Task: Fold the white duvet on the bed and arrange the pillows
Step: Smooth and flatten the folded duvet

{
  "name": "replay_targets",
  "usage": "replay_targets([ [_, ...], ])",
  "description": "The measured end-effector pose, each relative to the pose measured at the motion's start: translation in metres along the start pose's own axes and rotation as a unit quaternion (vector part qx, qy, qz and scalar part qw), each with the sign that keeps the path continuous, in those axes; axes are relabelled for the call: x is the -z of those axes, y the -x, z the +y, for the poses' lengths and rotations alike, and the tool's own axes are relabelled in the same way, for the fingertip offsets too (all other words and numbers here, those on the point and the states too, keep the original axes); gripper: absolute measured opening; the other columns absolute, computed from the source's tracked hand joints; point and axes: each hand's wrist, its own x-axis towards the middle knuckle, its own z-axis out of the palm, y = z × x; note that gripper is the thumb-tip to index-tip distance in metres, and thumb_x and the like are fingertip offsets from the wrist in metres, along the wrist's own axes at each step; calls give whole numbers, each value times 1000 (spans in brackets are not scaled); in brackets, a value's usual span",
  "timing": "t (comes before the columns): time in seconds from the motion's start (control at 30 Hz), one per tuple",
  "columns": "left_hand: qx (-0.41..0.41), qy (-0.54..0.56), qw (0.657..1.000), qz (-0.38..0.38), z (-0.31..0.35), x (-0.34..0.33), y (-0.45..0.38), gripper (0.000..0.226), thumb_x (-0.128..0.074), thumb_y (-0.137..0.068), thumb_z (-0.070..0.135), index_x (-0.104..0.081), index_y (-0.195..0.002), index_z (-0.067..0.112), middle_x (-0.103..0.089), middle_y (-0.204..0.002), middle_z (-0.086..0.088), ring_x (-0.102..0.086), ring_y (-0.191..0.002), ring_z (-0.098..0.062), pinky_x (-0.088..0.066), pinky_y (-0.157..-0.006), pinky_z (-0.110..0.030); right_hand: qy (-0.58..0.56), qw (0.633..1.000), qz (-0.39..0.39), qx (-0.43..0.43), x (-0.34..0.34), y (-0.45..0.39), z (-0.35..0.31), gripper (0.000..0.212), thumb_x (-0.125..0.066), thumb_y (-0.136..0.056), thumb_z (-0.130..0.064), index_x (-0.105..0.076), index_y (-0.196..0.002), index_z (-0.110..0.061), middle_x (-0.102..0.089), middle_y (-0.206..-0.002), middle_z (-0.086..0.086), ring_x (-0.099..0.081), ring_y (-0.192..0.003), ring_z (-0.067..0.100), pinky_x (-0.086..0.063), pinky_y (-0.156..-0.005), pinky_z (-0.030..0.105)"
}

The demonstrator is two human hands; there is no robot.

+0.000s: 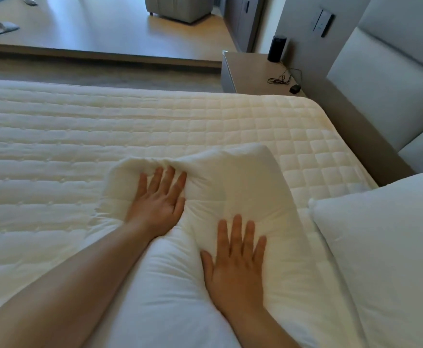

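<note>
A white pillow [230,179] lies on the quilted mattress [79,136], reaching from the middle of the bed down to the bottom of the view. My left hand [159,199] presses flat into the pillow's far left part, fingers straight, denting the fabric. My right hand [235,262] lies flat on the pillow nearer to me, fingers spread. A second white pillow [381,247] sits at the right, by the headboard. No duvet shows in the view.
A padded grey headboard [393,79] runs along the right. Beyond the bed's far corner stands a bedside table [250,71] with a black cylinder [277,49] and cables. Wooden floor lies beyond, with a slipper [4,27] and a grey ottoman [177,7].
</note>
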Motion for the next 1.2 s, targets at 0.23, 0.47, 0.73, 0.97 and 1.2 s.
replay_targets([
  [0.23, 4, -16, 999, -31, -7, 11, -7, 71, 2, -86, 56, 13, -153, 33, 6, -164, -2, 6, -151, -24, 8, -119, -52, -14, 1000, 4, 3, 6, -22, -9, 68, -28, -92, -60, -39, -146, -20, -35, -152, 14, -31, -140, 38, -25, -109, 57],
  [0.47, 7, 38, 999, 3, -1, 50, 33, 74, 2, -84, 58, 8, -154, 34, 7, -164, 1, 11, -150, -20, 10, -119, -48, -55, 988, 115, 89, 142, -121, 17, 62, -22, -92, -60, -36, -142, -26, -31, -153, 4, -24, -142, 30, -20, -111, 56],
  [0.73, 267, 105, 957, 39, -47, -1, 23, 81, -15, -94, 60, 1, -155, 10, 6, -164, -8, 9, -151, -22, 3, -120, -50, 4, 994, -108, 29, 19, -198, 36, 74, -7, -88, -72, -3, -152, -34, -2, -162, -6, 4, -148, 16, 10, -112, 61],
  [0.97, 261, 84, 961, 45, -52, -22, 14, 98, 4, -77, 67, -4, -155, 7, -3, -164, -11, 0, -151, -24, -2, -120, -47, 0, 999, 28, 19, -5, -180, 27, 71, -7, -91, -65, -7, -153, -29, -6, -162, -3, 4, -148, 18, 9, -114, 57],
  [1.2, 248, 55, 966, 46, -46, -18, 13, 97, 3, -78, 65, -9, -154, 6, -8, -163, -13, -7, -150, -27, -8, -118, -50, -37, 999, -13, 5, 9, -176, 25, 70, -11, -92, -65, -6, -152, -30, -2, -162, -5, 8, -148, 16, 9, -115, 56],
])
